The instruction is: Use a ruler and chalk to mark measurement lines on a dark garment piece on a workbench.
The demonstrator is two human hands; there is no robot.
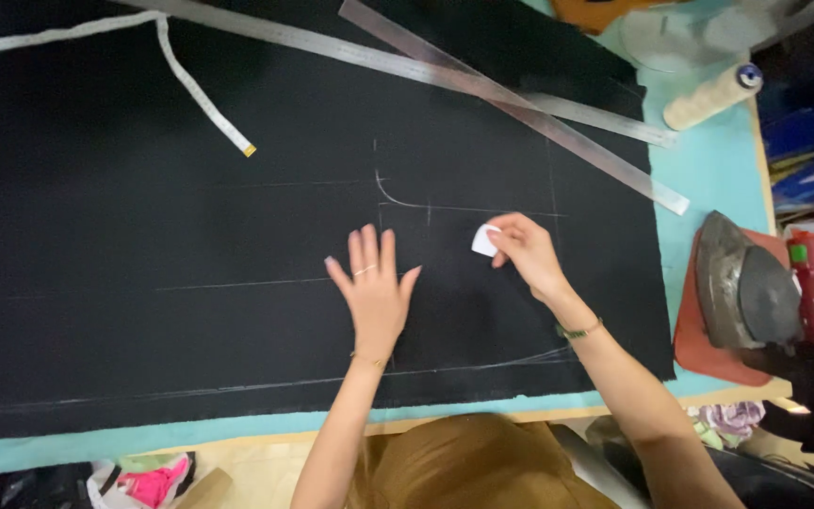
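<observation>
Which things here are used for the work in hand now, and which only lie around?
In use:
black fabric
white chalk in right hand
left hand, flat on fabric

Lying about:
two metal rulers
tape measure
iron
thread cone

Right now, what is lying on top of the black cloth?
On the black cloth lie two metal rulers, a tape measure and the flat left hand. The right hand holds white chalk on it. The table beneath is mostly covered.

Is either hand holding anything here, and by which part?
The right hand pinches a white piece of tailor's chalk by its right edge. The left hand holds nothing, resting flat on the black fabric.
</observation>
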